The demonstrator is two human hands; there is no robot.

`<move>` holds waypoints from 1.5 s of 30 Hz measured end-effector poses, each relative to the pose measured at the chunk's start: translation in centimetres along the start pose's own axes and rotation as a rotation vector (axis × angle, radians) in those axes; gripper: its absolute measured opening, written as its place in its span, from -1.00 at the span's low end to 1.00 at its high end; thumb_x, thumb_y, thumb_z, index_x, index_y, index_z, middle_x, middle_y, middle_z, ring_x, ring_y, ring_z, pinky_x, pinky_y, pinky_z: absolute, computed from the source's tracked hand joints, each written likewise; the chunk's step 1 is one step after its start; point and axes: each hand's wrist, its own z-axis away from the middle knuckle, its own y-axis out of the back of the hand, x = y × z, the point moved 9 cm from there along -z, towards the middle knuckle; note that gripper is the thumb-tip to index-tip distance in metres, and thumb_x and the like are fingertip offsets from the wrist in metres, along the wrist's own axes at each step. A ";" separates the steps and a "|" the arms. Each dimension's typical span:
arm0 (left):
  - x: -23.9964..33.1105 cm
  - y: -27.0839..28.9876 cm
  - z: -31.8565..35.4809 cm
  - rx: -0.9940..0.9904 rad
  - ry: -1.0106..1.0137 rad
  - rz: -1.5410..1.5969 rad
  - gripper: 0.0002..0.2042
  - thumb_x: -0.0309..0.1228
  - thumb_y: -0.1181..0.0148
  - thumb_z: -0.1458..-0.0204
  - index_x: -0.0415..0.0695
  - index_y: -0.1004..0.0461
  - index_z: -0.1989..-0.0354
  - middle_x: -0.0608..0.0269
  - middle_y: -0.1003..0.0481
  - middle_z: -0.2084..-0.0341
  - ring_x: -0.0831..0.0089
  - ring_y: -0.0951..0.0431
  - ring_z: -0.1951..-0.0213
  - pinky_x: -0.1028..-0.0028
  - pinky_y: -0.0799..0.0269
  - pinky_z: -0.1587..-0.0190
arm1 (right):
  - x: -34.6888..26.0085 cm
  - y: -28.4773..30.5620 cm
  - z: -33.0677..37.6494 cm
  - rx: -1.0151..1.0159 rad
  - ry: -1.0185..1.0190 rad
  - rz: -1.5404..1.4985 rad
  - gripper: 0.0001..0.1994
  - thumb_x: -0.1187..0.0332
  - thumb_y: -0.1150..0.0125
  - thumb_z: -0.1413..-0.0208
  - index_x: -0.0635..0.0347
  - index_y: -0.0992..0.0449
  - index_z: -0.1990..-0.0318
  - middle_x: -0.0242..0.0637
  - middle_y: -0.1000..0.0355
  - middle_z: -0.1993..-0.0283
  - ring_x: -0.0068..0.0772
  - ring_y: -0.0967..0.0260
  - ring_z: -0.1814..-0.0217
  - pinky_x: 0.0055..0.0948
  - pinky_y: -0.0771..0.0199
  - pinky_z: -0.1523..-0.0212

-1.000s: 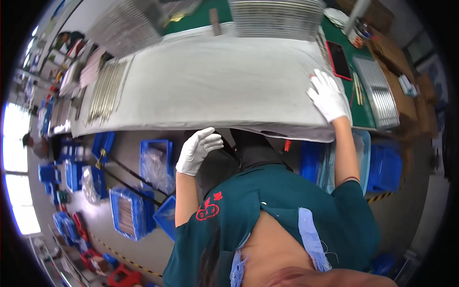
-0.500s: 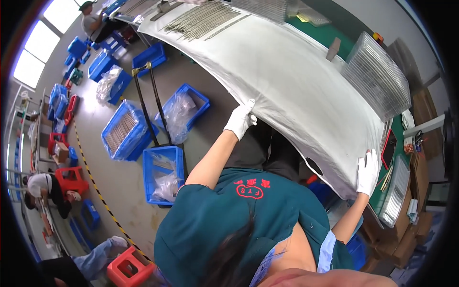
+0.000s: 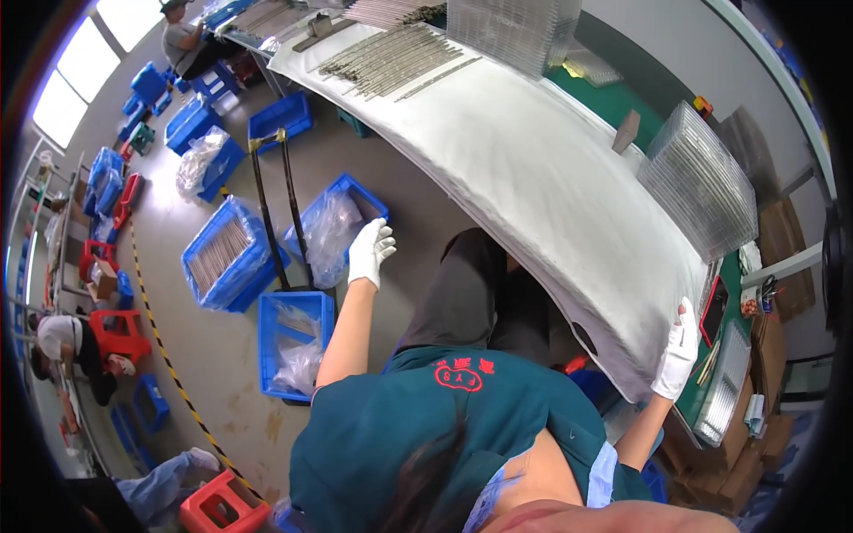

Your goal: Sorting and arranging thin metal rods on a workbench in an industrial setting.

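Off the cloth's near edge and out to the side comes the left hand [image 3: 370,254], which half a second ago was at that edge. It now hangs over the floor beside a plastic bag [image 3: 326,238] in a blue bin [image 3: 358,189]; its gloved fingers are loosely bent, with nothing to be seen between them. So only the right hand [image 3: 677,355] remains at the white cloth [image 3: 551,169], by its right-hand end. That one is turned edge-on, fingers mostly straight, and I cannot tell whether it pinches the fabric or merely rests there.

Spread along the green tabletop [image 3: 604,96], the cloth droops over the near side. Slim metallic rods [image 3: 391,60] lie close together at its left end, one apart from the rest. Stacked clear trays [image 3: 700,178] stand at the far side, and a red-edged phone [image 3: 713,313] lies just past the right hand.

Around us, a black cart handle [image 3: 269,213] rises among blue bins, a red stool [image 3: 222,505] stands lower left, and a co-worker [image 3: 180,40] sits farther back.
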 end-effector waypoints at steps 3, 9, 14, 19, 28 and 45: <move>4.2 -2.2 -0.8 0.006 -0.129 -0.020 -0.72 -0.24 -0.03 -0.07 -0.15 -0.44 0.13 0.28 -0.48 0.38 0.56 -0.47 0.42 0.56 -0.42 0.37 | -7.6 -1.5 -2.0 -0.089 0.246 -0.111 -0.70 0.38 0.04 -0.13 0.31 -0.39 0.01 -0.17 -0.35 -0.05 -0.28 -0.27 -0.11 -0.39 -0.16 -0.15; 13.2 -6.2 -1.1 0.077 -0.686 -0.422 -0.78 -0.40 -0.05 -0.08 -0.22 -0.46 0.14 0.24 -0.50 0.36 0.54 -0.47 0.32 0.56 -0.39 0.23 | -20.5 -14.9 -6.1 -0.396 0.732 -0.137 -0.79 0.33 -0.08 -0.02 0.21 -0.48 0.22 -0.15 -0.42 0.10 -0.06 -0.33 0.00 -0.26 -0.29 -0.03; 20.5 -17.6 1.1 -0.074 -1.337 -0.830 -0.84 -0.44 -0.18 0.07 -0.19 -0.49 0.30 0.12 -0.48 0.41 0.26 -0.48 0.35 0.44 -0.40 0.27 | -24.1 -23.2 -8.8 -0.506 0.819 -0.205 -0.81 0.43 -0.13 0.13 0.23 -0.49 0.29 -0.17 -0.43 0.17 -0.12 -0.37 0.10 -0.29 -0.37 0.06; 22.9 -26.7 -5.4 -0.083 -1.737 -1.237 -0.86 -0.30 -0.18 0.14 -0.05 -0.53 0.43 0.21 -0.49 0.34 0.22 -0.44 0.24 0.32 -0.36 0.20 | -24.3 -29.0 -8.3 -0.532 0.912 -0.174 -0.83 0.35 -0.10 0.12 0.21 -0.46 0.36 -0.22 -0.38 0.27 -0.17 -0.31 0.24 -0.32 -0.33 0.18; 24.4 -37.4 -26.2 0.206 -1.201 -1.977 -0.74 -0.16 0.00 0.06 0.12 -0.56 0.26 0.34 -0.34 -0.02 0.31 -0.17 -0.10 0.25 -0.03 -0.06 | -21.3 -30.3 -9.9 -0.738 0.543 -0.449 -0.87 0.38 -0.14 0.07 0.17 -0.52 0.34 -0.29 -0.47 0.22 -0.26 -0.38 0.07 -0.33 -0.32 -0.03; 23.6 -37.6 -32.6 -0.057 -0.658 -2.026 -0.63 -0.13 0.10 0.01 0.13 -0.43 0.03 0.27 -0.33 -0.06 0.30 -0.23 -0.16 0.00 0.03 -0.13 | -21.3 -30.2 -10.7 -0.757 0.505 -0.445 -0.84 0.36 -0.08 0.06 0.15 -0.53 0.33 -0.33 -0.47 0.21 -0.35 -0.38 0.09 -0.36 -0.31 -0.03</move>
